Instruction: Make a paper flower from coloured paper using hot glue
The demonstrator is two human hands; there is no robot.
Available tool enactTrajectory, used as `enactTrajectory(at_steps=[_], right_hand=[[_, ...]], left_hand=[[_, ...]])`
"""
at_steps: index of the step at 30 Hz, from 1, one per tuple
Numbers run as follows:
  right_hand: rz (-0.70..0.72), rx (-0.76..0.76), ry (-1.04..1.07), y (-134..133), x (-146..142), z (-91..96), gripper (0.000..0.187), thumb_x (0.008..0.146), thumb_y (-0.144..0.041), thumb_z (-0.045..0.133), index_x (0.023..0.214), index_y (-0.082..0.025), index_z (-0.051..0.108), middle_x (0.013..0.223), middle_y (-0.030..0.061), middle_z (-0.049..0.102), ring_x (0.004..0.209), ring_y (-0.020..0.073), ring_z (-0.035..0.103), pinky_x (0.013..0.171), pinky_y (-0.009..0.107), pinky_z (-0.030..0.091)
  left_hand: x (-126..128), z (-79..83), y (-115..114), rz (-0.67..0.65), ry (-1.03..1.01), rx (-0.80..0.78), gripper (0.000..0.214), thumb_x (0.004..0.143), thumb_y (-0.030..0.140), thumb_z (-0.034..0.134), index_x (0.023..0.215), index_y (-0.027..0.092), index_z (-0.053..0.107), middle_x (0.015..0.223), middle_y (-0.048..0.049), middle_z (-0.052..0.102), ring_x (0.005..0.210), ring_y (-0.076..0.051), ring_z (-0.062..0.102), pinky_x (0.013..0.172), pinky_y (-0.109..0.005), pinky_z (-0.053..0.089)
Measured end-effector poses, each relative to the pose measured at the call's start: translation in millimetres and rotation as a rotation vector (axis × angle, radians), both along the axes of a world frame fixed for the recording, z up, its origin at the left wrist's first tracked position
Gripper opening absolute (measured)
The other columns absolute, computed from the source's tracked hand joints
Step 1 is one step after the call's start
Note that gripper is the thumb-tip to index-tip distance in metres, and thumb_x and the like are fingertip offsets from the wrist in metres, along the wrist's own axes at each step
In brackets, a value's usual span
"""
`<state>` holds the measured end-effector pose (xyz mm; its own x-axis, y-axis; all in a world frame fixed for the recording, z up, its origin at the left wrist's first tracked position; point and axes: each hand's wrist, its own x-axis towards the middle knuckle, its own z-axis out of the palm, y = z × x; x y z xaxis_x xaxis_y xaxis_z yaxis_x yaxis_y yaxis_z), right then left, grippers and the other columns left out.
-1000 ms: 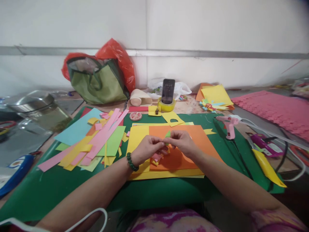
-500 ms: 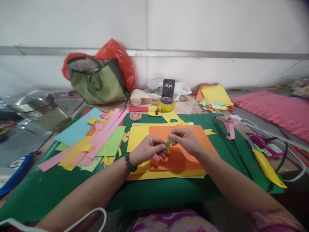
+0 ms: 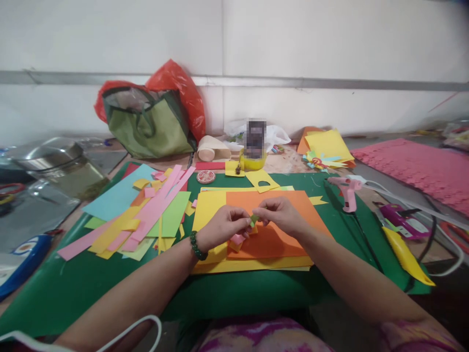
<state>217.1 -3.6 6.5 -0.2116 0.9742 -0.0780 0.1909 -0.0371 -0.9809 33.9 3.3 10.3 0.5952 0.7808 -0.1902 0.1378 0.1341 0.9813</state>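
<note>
Between my two hands is a small piece of green paper (image 3: 253, 220), pinched at both ends. My left hand (image 3: 231, 222), with a green bead bracelet (image 3: 198, 245) at its wrist, grips the left end with closed fingers. On the other end are the thumb and fingertips of my right hand (image 3: 279, 214). Both hands hover over an orange sheet (image 3: 289, 244) lying on larger yellow sheets (image 3: 210, 205). Just under my left fingers, small pink and yellow paper pieces (image 3: 237, 240) rest on the orange sheet, partly hidden by the hand.
Pink, yellow and blue paper strips (image 3: 154, 210) lie in a heap at left on the green mat (image 3: 256, 291). At right are a pink glue gun (image 3: 350, 193) with its cord and a yellow cutter (image 3: 406, 254). A phone (image 3: 255, 139) stands behind, beside a green bag (image 3: 154, 122).
The green paper has tipped from nearly upright to more slanted and lower. My right fingertips have shifted slightly right and down; my left hand has barely moved.
</note>
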Motion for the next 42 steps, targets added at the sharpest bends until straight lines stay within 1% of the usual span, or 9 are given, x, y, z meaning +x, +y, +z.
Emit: enactTrajectory(at_steps=[4,10,15,21,27,32,37,40,42], right_hand=[[-0.053,0.007,0.026,-2.5,-4.9,-1.5,0.035,0.064,-0.049,0.072,0.056,-0.016,0.063,0.049,-0.0021,0.055,0.047,0.0080,0.048,0.047,0.022,0.040],[-0.020,-0.007,-0.038,-3.5,-2.5,0.7,0.033,0.062,-0.047,0.073,0.059,-0.016,0.064,0.055,-0.0009,0.059,0.052,0.0092,0.052,0.050,0.022,0.044],[-0.029,-0.023,-0.036,-1.1,0.3,1.0,0.039,0.064,-0.054,0.070,0.058,-0.016,0.063,0.052,-0.0014,0.057,0.048,0.0084,0.051,0.051,0.024,0.045],[-0.054,0.015,-0.052,-1.5,0.9,2.6,0.045,0.065,-0.060,0.069,0.055,-0.017,0.060,0.052,-0.0001,0.058,0.047,0.0089,0.050,0.051,0.025,0.046],[-0.067,0.021,-0.054,-5.6,-4.4,5.2,0.040,0.059,-0.055,0.075,0.061,-0.016,0.065,0.057,0.0002,0.060,0.051,0.0101,0.052,0.051,0.025,0.045],[-0.055,-0.001,-0.021,-7.7,-7.0,5.0,0.039,0.061,-0.055,0.073,0.063,-0.016,0.067,0.052,-0.0012,0.056,0.051,0.0098,0.050,0.051,0.025,0.042],[0.041,-0.039,-0.093,-8.3,7.8,15.0,0.038,0.063,-0.053,0.074,0.066,-0.016,0.068,0.062,0.0012,0.061,0.052,0.0092,0.052,0.052,0.024,0.044],[-0.018,-0.035,-0.093,-8.8,12.6,22.2,0.047,0.066,-0.062,0.066,0.070,-0.016,0.068,0.068,0.0023,0.063,0.053,0.0083,0.052,0.053,0.023,0.045],[-0.029,-0.047,-0.080,-9.7,9.5,22.4,0.050,0.066,-0.066,0.065,0.070,-0.015,0.067,0.066,0.0017,0.062,0.053,0.0081,0.053,0.053,0.023,0.045]], left_hand=[[-0.5,-3.0,1.3,0.053,-0.046,-0.007,0.027,0.069,0.037,0.070,0.066,0.012,0.064,0.062,-0.0040,0.066,0.057,-0.012,0.063,0.056,-0.020,0.048],[-3.3,-0.3,3.6,0.022,-0.059,-0.047,0.029,0.065,0.038,0.075,0.063,0.012,0.064,0.057,-0.0025,0.064,0.053,-0.011,0.060,0.054,-0.020,0.047],[-2.5,-2.8,5.0,0.102,-0.093,-0.103,0.032,0.063,0.041,0.077,0.065,0.013,0.063,0.058,-0.0018,0.065,0.053,-0.010,0.060,0.054,-0.020,0.047],[-4.9,-3.3,9.2,0.140,-0.105,-0.124,0.038,0.059,0.044,0.080,0.068,0.012,0.062,0.060,-0.0016,0.064,0.054,-0.010,0.059,0.055,-0.021,0.047],[-3.4,-1.0,7.6,0.205,-0.119,-0.070,0.040,0.057,0.045,0.080,0.066,0.014,0.057,0.056,0.0032,0.057,0.050,-0.008,0.054,0.054,-0.021,0.044],[-1.4,-0.6,4.0,0.192,-0.141,-0.060,0.045,0.056,0.051,0.079,0.063,0.014,0.054,0.056,0.0042,0.054,0.052,-0.008,0.054,0.054,-0.021,0.043],[-1.7,-0.9,5.0,0.189,-0.171,-0.088,0.044,0.053,0.048,0.082,0.061,0.013,0.057,0.054,0.0040,0.054,0.049,-0.007,0.050,0.053,-0.021,0.042],[-2.3,-1.0,6.0,0.188,-0.179,-0.100,0.044,0.053,0.047,0.083,0.060,0.013,0.056,0.054,0.0040,0.054,0.049,-0.006,0.051,0.052,-0.021,0.041],[-2.5,-1.3,5.9,0.168,-0.181,-0.100,0.044,0.052,0.047,0.083,0.060,0.013,0.056,0.054,0.0038,0.055,0.049,-0.006,0.051,0.053,-0.021,0.042]])
